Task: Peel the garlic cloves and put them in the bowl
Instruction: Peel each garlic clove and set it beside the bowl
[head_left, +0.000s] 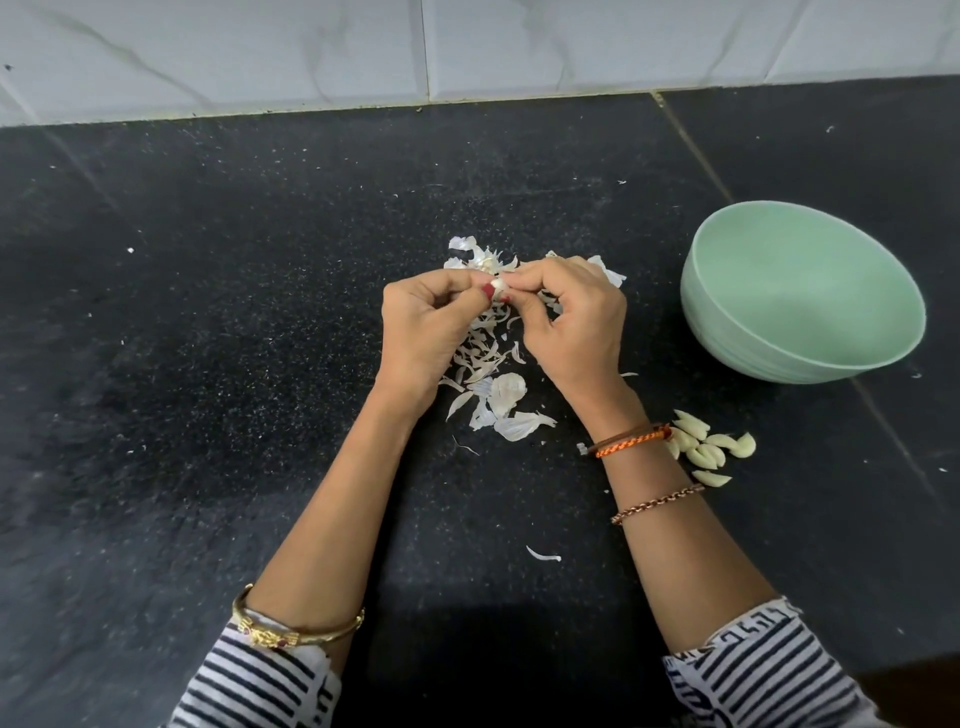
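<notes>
A green bowl (802, 291) is being left standing right of the right hand (576, 317). Papery skins (498, 384) are being scattered beneath the left hand (426, 332). One garlic clove (498, 285) (partly hidden) is being pinched between both hands' fingertips; peeled cloves (706, 449) are lying beside the right wrist.

The counter (208, 338) lies open across its whole left half and along the far strip before the tiled wall (467, 47). In the middle, garlic skins (493, 374) litter it under both hands. At right, the bowl (800, 332) stands, with a heap of peeled cloves (706, 447) near it beside the right forearm; bare counter separates them.
</notes>
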